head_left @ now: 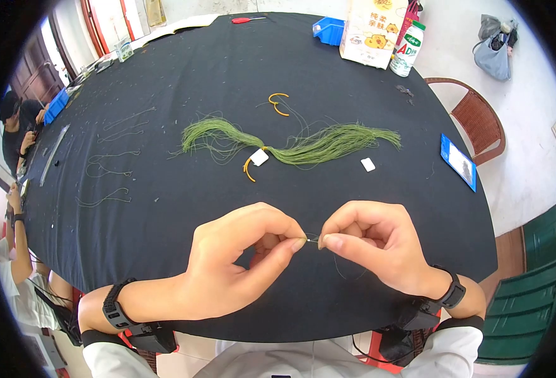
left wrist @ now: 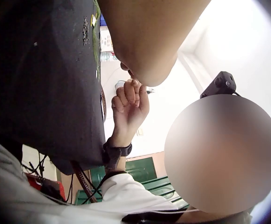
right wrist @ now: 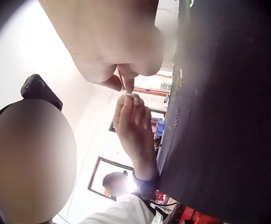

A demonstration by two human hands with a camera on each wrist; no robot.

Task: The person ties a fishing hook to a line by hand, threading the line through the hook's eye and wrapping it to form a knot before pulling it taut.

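Both hands meet above the near part of the black-covered table. My left hand (head_left: pixel 234 264) pinches a short, thin green strand (head_left: pixel 313 239) between thumb and forefinger, where a tiny pale bit shows at the fingertips. A small gap away, my right hand (head_left: pixel 382 246) pinches the same strand with thumb and forefinger, its other fingers curled in. A fine loose end hangs below the right hand. Beyond them lies a long bundle of green threads (head_left: pixel 341 143), gathered at its middle beside a white square piece (head_left: pixel 259 157). In both wrist views, the pinched strand is mostly hidden by fingers.
Several loose thread loops (head_left: pixel 104 196) lie at left. Yellow curved pieces (head_left: pixel 280 96) and another white square (head_left: pixel 368 164) surround the bundle. A blue packet (head_left: pixel 459 164) lies right; a bottle (head_left: pixel 408 50), tissue pack (head_left: pixel 371 31) and blue bin (head_left: pixel 328 31) stand behind. Other people sit at left.
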